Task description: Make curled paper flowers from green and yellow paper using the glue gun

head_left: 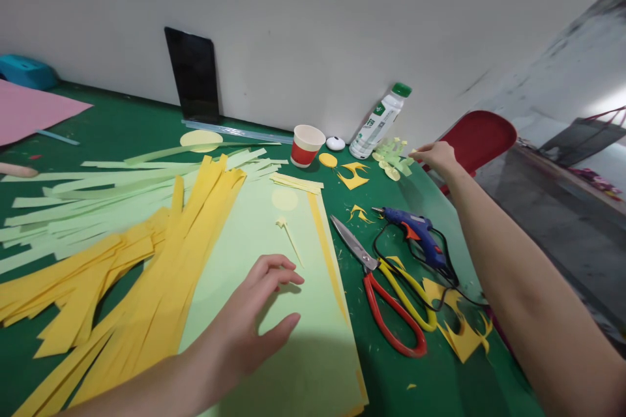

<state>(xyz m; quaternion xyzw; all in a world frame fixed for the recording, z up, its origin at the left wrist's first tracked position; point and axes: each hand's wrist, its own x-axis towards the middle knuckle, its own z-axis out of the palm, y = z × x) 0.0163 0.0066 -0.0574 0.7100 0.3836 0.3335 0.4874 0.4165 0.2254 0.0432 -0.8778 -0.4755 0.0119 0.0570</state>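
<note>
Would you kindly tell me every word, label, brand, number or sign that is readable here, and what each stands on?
No word, brand or number is legible.
Bottle: green and grey printing, too small and blurred to read; a pale mark on its green patch may be a plus sign.
Glue gun: any marking is too small to read.

This is a craft workspace: paper sheets [317, 358], scissors [370, 263] and a glue gun [418, 234] lie on the green tabletop [379, 381].
</note>
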